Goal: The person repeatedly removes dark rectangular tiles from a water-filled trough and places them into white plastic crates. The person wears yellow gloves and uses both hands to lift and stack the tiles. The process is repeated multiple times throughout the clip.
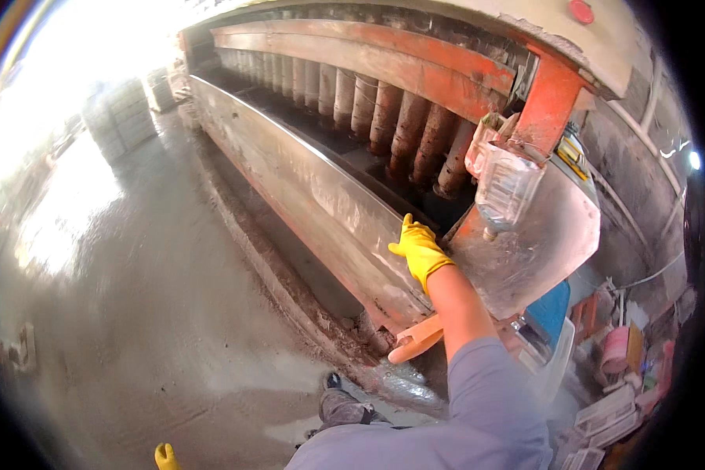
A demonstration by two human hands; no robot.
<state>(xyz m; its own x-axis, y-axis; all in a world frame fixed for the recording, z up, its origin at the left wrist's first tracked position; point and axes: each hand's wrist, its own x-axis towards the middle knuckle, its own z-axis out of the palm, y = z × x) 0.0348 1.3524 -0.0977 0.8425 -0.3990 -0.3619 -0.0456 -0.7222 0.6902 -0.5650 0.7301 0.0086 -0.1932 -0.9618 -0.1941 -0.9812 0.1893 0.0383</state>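
Note:
My right hand point(420, 248), in a yellow glove, rests flat on the top edge of a long metal side panel point(290, 176) of a big machine. Its fingers lie together on the rim and hold nothing. Behind the panel stands a row of muddy brown plates point(384, 117) under an orange beam point(368, 55). Only a yellow gloved tip of my left hand point(164, 456) shows at the bottom edge. An orange lever handle point(417, 339) sticks out below my right forearm.
A wet concrete floor point(133, 298) spreads to the left, with stacked grey blocks point(121, 117) far off. A clear plastic container point(505, 184) hangs on the orange post point(548, 102). Buckets, a blue bin point(551, 312) and clutter crowd the lower right. My boot point(338, 403) stands by the machine's base.

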